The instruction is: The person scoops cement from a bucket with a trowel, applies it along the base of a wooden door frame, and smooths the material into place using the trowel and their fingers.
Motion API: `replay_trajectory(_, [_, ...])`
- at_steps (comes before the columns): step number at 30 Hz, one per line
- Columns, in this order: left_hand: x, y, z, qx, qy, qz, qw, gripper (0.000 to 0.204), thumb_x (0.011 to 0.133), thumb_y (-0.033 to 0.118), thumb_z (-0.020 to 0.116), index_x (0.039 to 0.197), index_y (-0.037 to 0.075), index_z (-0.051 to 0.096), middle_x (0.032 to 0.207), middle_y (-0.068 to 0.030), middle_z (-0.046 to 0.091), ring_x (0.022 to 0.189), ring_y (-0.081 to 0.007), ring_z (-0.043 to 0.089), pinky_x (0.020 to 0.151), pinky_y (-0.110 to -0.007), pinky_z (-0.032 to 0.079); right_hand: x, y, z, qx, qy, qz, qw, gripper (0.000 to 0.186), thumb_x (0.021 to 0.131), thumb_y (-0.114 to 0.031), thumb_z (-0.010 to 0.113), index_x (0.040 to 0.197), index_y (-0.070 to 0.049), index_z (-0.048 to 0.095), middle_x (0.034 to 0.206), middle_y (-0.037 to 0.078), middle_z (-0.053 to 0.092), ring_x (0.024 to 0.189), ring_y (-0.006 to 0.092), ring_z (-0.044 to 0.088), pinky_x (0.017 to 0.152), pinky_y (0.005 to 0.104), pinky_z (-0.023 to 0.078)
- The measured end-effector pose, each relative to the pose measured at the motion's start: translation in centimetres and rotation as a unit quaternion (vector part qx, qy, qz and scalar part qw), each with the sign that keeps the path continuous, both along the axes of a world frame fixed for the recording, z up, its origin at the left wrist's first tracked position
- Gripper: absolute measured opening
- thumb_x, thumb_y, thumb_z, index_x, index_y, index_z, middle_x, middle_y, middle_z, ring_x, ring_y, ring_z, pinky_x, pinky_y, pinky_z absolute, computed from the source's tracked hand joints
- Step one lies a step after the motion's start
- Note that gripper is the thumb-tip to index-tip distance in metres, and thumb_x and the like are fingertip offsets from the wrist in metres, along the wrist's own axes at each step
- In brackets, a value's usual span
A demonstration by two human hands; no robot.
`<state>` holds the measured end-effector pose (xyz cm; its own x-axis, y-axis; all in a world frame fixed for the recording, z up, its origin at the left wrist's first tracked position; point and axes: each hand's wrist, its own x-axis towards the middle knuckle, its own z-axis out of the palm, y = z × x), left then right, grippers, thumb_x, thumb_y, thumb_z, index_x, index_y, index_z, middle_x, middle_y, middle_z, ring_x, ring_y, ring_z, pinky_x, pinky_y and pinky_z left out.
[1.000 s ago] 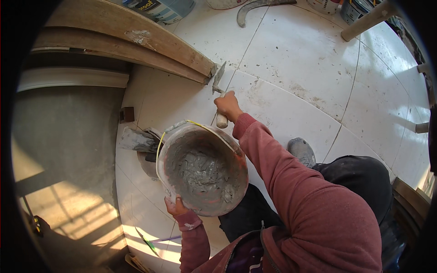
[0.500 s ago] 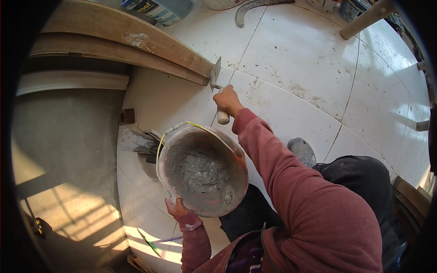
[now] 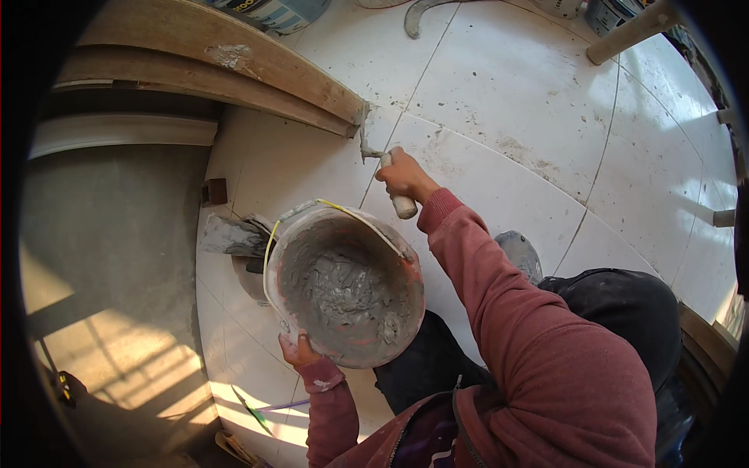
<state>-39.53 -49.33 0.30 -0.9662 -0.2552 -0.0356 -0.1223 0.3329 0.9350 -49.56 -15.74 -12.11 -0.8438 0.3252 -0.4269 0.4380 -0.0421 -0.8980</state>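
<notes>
My right hand (image 3: 402, 175) is closed around the wooden handle of a trowel (image 3: 367, 139), whose blade is at the end of a wooden board (image 3: 269, 74); whether they touch I cannot tell. My left hand (image 3: 300, 349) grips the near-left edge of a bucket (image 3: 343, 351) with a yellow-and-white handle. Wet grey mortar (image 3: 343, 285) lies inside it. Left of the bucket are mortar-coated tools (image 3: 234, 235), partly hidden behind it.
A small brown block (image 3: 214, 192) sits on the white tiled floor (image 3: 499, 78). A grey concrete surface (image 3: 109, 234) is at the left. Buckets (image 3: 277, 12) and a curved tool (image 3: 417, 19) lie at the back. A pole (image 3: 632, 35) is at upper right; my shoe (image 3: 519, 253) is at right.
My right hand has shifted slightly to the right with the trowel, whose blade now looks narrower and sits lower than a second ago. My left hand stays on the bucket.
</notes>
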Motion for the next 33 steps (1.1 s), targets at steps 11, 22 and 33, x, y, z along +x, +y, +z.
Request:
replay_trajectory(11, [0.0,-0.1,-0.6,0.009,0.01,0.006,1.0,0.028,0.074,0.001,0.05,0.102,-0.004,0.047,0.095,-0.0112,0.055,0.08,-0.0182,0.053,0.073,-0.029,0.044,-3.2,0.9,-4.3,0.008,0.004,-0.053,0.999,0.049,0.066,-0.017,0.059,0.101,0.011,0.039,0.086,0.027,0.056,0.079,0.0359,0.058,0.064,0.0383,0.047])
replay_trajectory(22, [0.2,0.9,0.2,0.02,-0.017,0.019,0.999,0.028,0.075,0.001,0.049,0.102,-0.005,0.047,0.095,-0.0119,0.055,0.079,-0.0193,0.053,0.071,-0.028,0.044,-1.0,0.1,-4.1,-0.147,0.003,-0.092,0.985,0.045,0.065,-0.016,0.06,0.095,0.009,0.038,0.087,0.029,0.055,0.079,0.0356,0.058,0.068,0.0388,0.047])
replay_trajectory(33, [0.3,1.0,0.6,0.035,-0.013,0.0,0.999,0.028,0.076,0.001,0.049,0.103,-0.004,0.046,0.094,-0.0116,0.055,0.08,-0.0193,0.053,0.072,-0.029,0.044,-0.2,-1.8,-1.1,-0.145,-0.006,-0.08,0.986,0.045,0.066,-0.018,0.06,0.091,0.015,0.043,0.084,0.028,0.056,0.079,0.0388,0.057,0.067,0.0363,0.047])
